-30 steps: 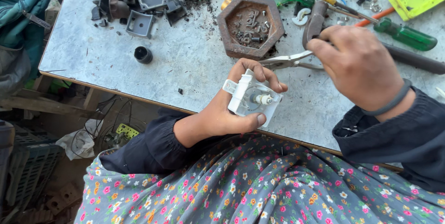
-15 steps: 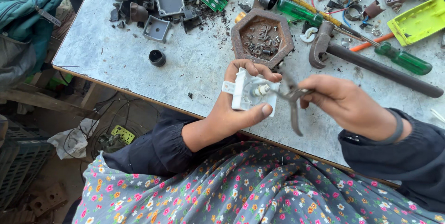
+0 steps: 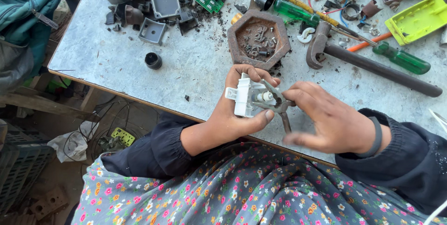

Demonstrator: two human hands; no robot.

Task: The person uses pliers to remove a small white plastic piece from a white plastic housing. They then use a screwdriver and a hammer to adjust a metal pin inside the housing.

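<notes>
My left hand [image 3: 233, 118] stays clamped on the white part [image 3: 247, 95], held just above the near edge of the desk [image 3: 195, 66]. My right hand [image 3: 326, 120], a second ago reaching over the desk, now grips the pliers [image 3: 274, 105]; their nose has closed onto the part's centre. Prying appears under way.

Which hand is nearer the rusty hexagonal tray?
Left. The left hand, holding the white plastic part, has its fingertips just below the rusty hexagonal tray; the right hand with pliers sits lower right.
</notes>
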